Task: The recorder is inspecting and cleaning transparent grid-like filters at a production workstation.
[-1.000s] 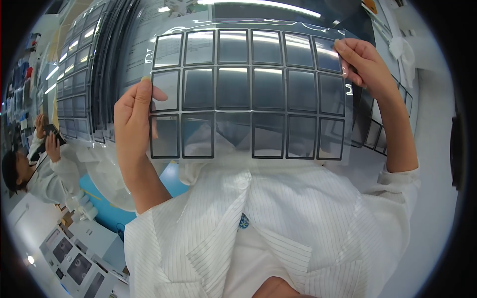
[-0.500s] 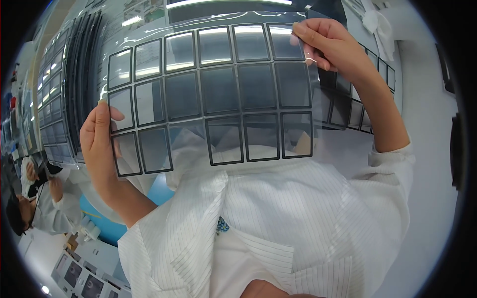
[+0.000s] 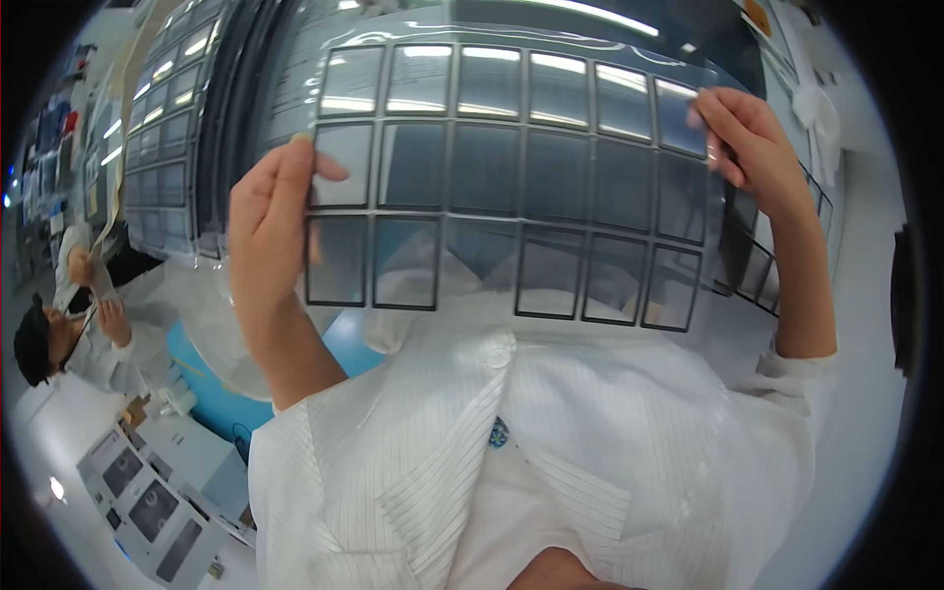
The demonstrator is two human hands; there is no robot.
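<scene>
1. While our left hand (image 3: 275,211) grips the sheet (image 3: 511,177) by its left edge, our right hand (image 3: 752,143) pinches it near the upper right corner.
2. Held before our chest, the sheet now dips slightly rightward; half a second ago its left end hung lower. Both grips remain, so it stays supported.
3. Beyond, at left, are similar sheets (image 3: 167,187).
4. Farther left, a co-worker (image 3: 118,344).

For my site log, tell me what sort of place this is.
Probably a factory workroom: the hands hold a black-gridded clear sheet, similar sheets are grouped at left, and a co-worker wears a white top and dark cap.
</scene>
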